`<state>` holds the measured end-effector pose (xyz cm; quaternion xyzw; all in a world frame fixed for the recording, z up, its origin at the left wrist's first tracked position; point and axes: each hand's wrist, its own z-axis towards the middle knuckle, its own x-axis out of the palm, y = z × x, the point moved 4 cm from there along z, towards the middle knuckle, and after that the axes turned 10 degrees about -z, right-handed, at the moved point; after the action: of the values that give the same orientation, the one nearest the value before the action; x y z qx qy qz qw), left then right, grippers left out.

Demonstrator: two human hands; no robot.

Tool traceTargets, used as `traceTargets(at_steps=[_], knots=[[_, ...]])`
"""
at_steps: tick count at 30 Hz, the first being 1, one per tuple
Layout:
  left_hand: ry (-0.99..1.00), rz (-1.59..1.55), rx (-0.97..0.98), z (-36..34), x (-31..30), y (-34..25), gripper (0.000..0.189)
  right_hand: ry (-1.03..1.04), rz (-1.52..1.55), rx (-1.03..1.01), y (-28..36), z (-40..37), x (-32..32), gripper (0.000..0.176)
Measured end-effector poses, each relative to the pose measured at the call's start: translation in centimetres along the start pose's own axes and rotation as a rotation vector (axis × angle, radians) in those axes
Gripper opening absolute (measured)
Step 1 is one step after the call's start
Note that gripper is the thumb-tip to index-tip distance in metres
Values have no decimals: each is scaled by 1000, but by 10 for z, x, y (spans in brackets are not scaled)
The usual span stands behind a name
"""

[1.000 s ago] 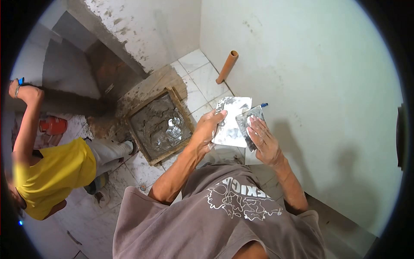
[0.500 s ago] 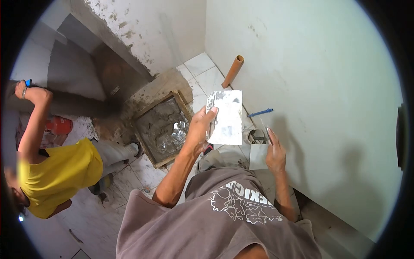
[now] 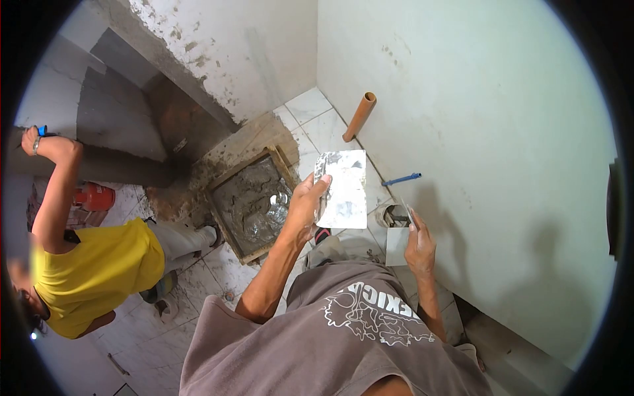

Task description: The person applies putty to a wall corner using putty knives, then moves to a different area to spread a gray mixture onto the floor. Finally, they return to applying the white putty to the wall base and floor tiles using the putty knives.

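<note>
My left hand [image 3: 305, 210] grips a flat rectangular plate [image 3: 347, 191] by its left edge, thumb on top. The plate is pale and shiny, smeared with white and grey paste. Off to the right, my right hand [image 3: 421, 251] is closed around a thin flat blade [image 3: 407, 212], seen almost edge-on; its handle is hidden in the fingers. A gap separates the blade from the plate. Just beyond the right hand stands a round bucket [image 3: 382, 216] with something dark inside.
A wooden frame [image 3: 281, 160] holds wet grey mortar [image 3: 251, 195] on the tiled floor. An orange pipe [image 3: 360, 117] and a blue pipe [image 3: 403, 179] stick out by the right wall. At left, a person in a yellow shirt [image 3: 99, 264] raises an arm near a red gas cylinder [image 3: 99, 197].
The plate has tilted a little and shifted slightly down and left in view. My right hand's blade has turned slightly. The view itself has moved a little.
</note>
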<state>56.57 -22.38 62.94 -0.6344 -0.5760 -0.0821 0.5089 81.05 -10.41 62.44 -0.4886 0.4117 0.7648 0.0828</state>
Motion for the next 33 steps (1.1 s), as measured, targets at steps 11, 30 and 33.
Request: traceTargets(at_steps=[11,30,33], knots=[[13,-15,19,4,-14,5,38,8,8,30,1,3,2,40],[-24,-10,15,12,-29,8,39,3,33,32,3,8,13,38],[-26,-28,2,12,-29,8,39,16,24,44,4,9,13,38]])
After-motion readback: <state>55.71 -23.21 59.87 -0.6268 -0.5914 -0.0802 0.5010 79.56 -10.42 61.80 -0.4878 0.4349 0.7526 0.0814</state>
